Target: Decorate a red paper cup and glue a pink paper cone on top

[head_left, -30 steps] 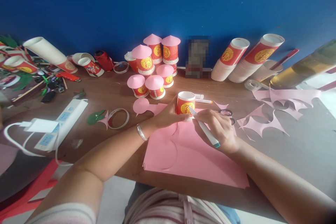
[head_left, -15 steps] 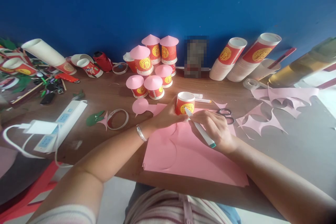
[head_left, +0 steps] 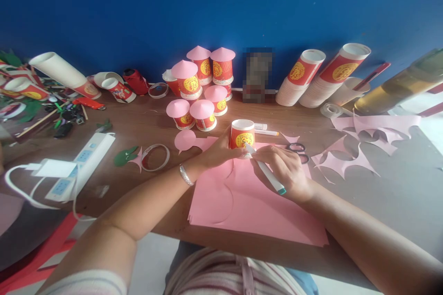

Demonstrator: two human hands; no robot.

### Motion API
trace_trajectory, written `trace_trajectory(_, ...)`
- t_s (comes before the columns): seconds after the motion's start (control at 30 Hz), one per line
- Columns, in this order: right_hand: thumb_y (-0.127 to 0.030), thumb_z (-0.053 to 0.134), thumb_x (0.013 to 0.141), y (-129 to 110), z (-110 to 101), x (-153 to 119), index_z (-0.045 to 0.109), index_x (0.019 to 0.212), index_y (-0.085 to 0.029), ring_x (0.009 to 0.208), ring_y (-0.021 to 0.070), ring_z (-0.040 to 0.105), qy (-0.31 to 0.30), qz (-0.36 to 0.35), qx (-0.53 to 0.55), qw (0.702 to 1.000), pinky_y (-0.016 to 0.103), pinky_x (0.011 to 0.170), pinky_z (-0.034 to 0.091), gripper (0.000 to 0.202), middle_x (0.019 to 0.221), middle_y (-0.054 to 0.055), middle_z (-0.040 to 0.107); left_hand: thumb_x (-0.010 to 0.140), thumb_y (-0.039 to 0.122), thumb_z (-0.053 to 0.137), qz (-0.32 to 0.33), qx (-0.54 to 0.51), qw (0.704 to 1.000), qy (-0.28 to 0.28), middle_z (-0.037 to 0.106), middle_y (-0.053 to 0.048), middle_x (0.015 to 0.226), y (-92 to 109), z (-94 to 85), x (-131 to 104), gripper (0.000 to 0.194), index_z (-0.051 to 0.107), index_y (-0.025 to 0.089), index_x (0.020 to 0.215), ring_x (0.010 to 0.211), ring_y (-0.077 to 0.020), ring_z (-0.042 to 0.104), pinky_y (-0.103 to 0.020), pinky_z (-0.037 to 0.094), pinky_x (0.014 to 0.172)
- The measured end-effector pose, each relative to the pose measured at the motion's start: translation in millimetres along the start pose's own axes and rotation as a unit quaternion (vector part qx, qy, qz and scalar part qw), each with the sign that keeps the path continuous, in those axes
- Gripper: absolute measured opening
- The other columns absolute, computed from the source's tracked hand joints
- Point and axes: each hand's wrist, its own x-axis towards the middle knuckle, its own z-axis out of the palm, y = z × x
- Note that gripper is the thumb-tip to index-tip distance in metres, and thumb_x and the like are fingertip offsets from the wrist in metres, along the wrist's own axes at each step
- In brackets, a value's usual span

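Observation:
My left hand (head_left: 220, 150) is closed around the lower side of a red paper cup (head_left: 242, 137) with a yellow emblem, its white rolled rim facing up. In my right hand (head_left: 284, 168) is a white marker (head_left: 269, 176) with a green end, held like a pen. The marker's tip is at the cup's lower front, by the emblem; whether it touches is too fine to tell. Under both hands lies a stack of pink paper sheets (head_left: 263, 212) with curved lines drawn on the top one.
Several red cups with pink cone tops (head_left: 202, 109) stand behind. Scissors (head_left: 298, 152) and pink paper scraps (head_left: 346, 159) lie to the right, near stacked cups (head_left: 313, 73). Leftward are a paper ring (head_left: 166, 166), a power strip (head_left: 85, 159) with cables, and a cluttered tray (head_left: 38, 124).
The cup has shifted slightly left and its emblem has turned a little. The left thumb now lies across the cup's lower front. My right hand and marker have barely moved.

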Motion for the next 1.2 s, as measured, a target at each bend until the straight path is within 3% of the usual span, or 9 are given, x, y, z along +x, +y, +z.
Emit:
trace_trajectory(0.43,-0.001,0.061,0.092,2.1,-1.3,-0.1,0.062,0.113,-0.021,0.066,0.0154,0.068,0.004,-0.001,0.000,1.000,0.027,0.059,0.055,0.029,0.082,0.002,0.072,0.080,0.036,0.087,-0.013,0.002,1.000,0.018,0.062,-0.003,0.096,7.2,1.4,-0.7,0.042,0.057,0.019,0.104,0.092,-0.0199,0.059,-0.034,0.053,0.081)
trace_trajectory(0.63,-0.002,0.063,0.092,1.4,-3.7,1.5,0.061,0.109,-0.022,0.063,0.0140,0.067,0.013,0.002,-0.016,1.000,0.025,0.056,0.054,0.026,0.080,0.001,0.071,0.083,0.034,0.086,-0.008,-0.014,1.000,-0.004,0.061,-0.003,0.097,2.5,-1.2,-0.5,0.037,0.058,0.018,0.101,0.089,-0.0176,0.058,-0.032,0.052,0.080)
trace_trajectory(1.2,-0.002,0.062,0.092,1.7,-1.7,-0.6,0.063,0.109,-0.021,0.064,0.0148,0.068,0.012,0.006,-0.007,1.000,0.026,0.056,0.054,0.025,0.081,0.002,0.072,0.081,0.039,0.088,-0.007,-0.013,1.000,0.004,0.060,-0.003,0.097,1.6,-0.8,-0.9,0.045,0.058,0.018,0.106,0.089,-0.0176,0.057,-0.031,0.052,0.079)
